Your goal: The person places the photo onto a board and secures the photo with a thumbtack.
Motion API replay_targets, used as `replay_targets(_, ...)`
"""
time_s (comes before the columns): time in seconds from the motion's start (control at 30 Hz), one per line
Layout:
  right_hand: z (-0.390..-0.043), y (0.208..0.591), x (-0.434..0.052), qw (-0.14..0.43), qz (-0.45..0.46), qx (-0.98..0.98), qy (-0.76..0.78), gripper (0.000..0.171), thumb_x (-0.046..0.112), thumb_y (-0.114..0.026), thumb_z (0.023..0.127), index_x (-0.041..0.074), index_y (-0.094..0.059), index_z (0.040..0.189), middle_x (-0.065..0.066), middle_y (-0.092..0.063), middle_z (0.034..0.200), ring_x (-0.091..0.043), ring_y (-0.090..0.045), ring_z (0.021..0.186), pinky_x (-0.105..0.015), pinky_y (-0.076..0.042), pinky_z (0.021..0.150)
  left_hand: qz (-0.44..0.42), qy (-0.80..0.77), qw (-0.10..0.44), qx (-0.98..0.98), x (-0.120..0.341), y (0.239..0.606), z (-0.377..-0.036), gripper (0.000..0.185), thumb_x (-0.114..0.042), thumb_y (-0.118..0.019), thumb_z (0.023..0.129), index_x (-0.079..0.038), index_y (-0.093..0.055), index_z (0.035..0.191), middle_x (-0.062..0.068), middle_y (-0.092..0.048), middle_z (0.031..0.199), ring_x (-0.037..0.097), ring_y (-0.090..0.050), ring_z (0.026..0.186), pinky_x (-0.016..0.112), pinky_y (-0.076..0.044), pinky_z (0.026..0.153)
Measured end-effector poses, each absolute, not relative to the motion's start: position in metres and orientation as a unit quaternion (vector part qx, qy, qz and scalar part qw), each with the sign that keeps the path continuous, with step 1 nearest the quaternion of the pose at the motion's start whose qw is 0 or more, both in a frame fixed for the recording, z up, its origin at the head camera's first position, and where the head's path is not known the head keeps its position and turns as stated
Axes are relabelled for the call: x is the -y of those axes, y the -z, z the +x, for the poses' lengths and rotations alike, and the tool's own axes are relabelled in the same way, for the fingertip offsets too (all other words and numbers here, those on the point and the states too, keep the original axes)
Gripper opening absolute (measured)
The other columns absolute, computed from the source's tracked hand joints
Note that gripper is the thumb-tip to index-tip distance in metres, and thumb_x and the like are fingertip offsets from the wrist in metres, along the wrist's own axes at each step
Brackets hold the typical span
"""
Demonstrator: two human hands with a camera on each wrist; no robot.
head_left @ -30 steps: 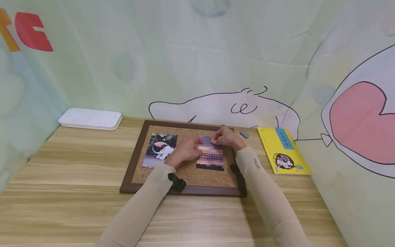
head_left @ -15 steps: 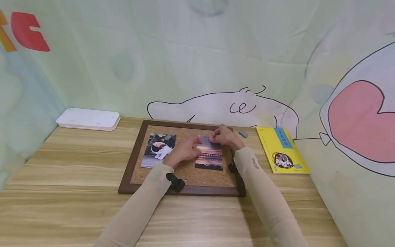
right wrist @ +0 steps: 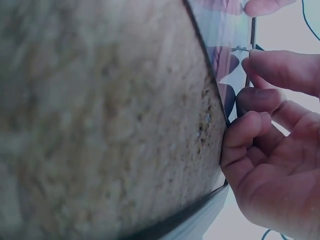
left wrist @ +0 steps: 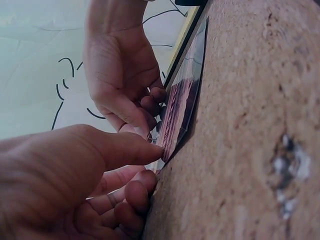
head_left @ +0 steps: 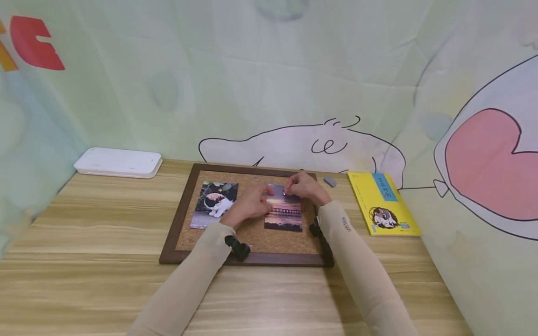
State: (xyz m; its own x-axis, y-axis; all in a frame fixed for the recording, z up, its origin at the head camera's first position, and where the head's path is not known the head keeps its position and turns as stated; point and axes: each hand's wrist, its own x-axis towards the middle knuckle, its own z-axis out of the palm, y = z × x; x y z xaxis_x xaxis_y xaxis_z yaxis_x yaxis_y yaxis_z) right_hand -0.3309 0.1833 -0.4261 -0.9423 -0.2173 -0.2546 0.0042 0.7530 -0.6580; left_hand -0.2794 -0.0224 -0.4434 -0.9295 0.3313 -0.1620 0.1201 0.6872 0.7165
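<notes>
On the worktop (head_left: 84,224), a dark-framed corkboard (head_left: 185,233) lies flat, its far edge close to the printed backdrop (head_left: 269,84). A white case (head_left: 118,162) sits at the far left of the worktop, well apart from the board; a yellow book (head_left: 381,203) lies just right of the board, with a small grey eraser (head_left: 330,181) between the book's far corner and the frame.

Two photos lie on the cork. The cat photo (head_left: 212,205) occupies the left half, held at its top by a pin (head_left: 220,183). The sunset photo (head_left: 285,213) lies right of centre, flat on the cork, apart from the cat photo.

The left hand (head_left: 248,205) rests on the cork at the left edge of the sunset photo, fingers loosely curled, thumb extended so that its tip touches the photo's edge; it grips nothing. The right hand (head_left: 306,186) sits at the photo's top edge, its thumb and forefinger pinched together on a small pin-like item (right wrist: 241,49) against the photo; the remaining fingers (right wrist: 245,135) curl beside the photo. The item itself is too small to identify with certainty.
</notes>
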Motion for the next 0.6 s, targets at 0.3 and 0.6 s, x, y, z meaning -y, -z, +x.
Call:
replay_targets(0.3,-0.3291,0.4275,-0.1775,0.125,-0.069,-0.944,0.297,0.007,0.013,-0.071,0.087,0.013,-0.068,0.081,0.001,-0.062,0.084,-0.016,-0.052,0.078,-0.026,-0.040,0.069,0.134,-0.381,0.131,-0.905,0.0235,0.4443,-0.2805,0.042,-0.013,-0.076,0.096,-0.011,-0.064,0.137,0.001,-0.056,0.080,0.015,-0.049,0.067,0.027,-0.037,0.059)
replay_targets(0.6,-0.3290,0.4295,-0.1764,0.107,-0.087,-0.953,0.271,0.006,0.011,-0.071,0.085,0.013,-0.069,0.079,0.001,-0.064,0.081,-0.016,-0.055,0.078,-0.025,-0.041,0.068,0.144,-0.393,0.129,-0.899,0.0246,0.4453,-0.2792,0.044,-0.010,-0.075,0.094,-0.009,-0.063,0.137,-0.001,-0.053,0.073,0.012,-0.046,0.060,0.026,-0.034,0.054)
